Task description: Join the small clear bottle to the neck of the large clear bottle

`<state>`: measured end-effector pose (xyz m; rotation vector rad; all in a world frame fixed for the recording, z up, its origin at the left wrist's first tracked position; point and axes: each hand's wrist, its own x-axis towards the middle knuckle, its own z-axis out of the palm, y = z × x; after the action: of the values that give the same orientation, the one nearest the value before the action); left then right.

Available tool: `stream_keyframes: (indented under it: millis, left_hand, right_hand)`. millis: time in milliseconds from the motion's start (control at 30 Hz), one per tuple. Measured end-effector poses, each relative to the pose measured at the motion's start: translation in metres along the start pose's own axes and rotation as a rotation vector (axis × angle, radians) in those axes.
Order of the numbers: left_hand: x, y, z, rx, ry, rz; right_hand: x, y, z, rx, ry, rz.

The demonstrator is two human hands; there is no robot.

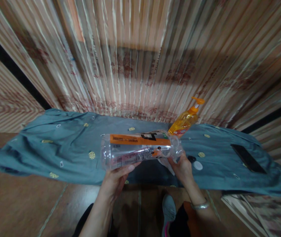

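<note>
Nearest, on the tiled floor (56, 200): a grey shoe (168, 208), pink at its edge, btwn the forearms. R wrist has a silver bangle (200, 206)

L hand (117, 180): grip part-open, curved to the width of the clear bottle (137, 154), thumb along its near side twd the base end; other fingers mostly hidden underneath, so can't tell how far they wrap

R hand (182, 168): grip narrower, closed at the neck end of same btl, fingertips touching there; exact finger spread partly hidden

Btl lies sideways btwn both hands, held over the table (68, 144), base to L, neck to R; orange label (128, 139) w/ dark print faces up

By R hand: white paper (167, 165) under the neck end, plus black cap (191, 159) and white disc (198, 165) side by side. Dark phone (248, 158) flat, well apart to R

Farther: orange pump bottle (183, 123), just past the neck in view, lower end partly covered by it. Table draped in blue-grey patterned cloth; behind, a striped, ridged backdrop (135, 85) w/ reddish print
</note>
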<state>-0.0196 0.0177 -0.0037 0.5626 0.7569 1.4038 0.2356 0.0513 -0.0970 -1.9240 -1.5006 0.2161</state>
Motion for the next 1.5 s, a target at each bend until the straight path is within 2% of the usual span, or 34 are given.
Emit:
stream_keyframes:
  millis: [600,1000,1500]
  left_hand:
    - [-0.0011,0.0007,0.0011,0.021,0.032,-0.017]
    - [-0.0014,0.0000,0.0004,0.019,0.007,-0.002]
    - [-0.0010,0.0011,0.0013,-0.006,0.011,-0.003]
  right_hand:
    - [-0.0004,-0.0010,-0.0003,0.008,-0.007,0.028]
    - [0.0004,-0.0001,0.0003,0.008,-0.011,0.038]
    - [0.0000,0.0040,0.0026,-0.005,0.018,-0.029]
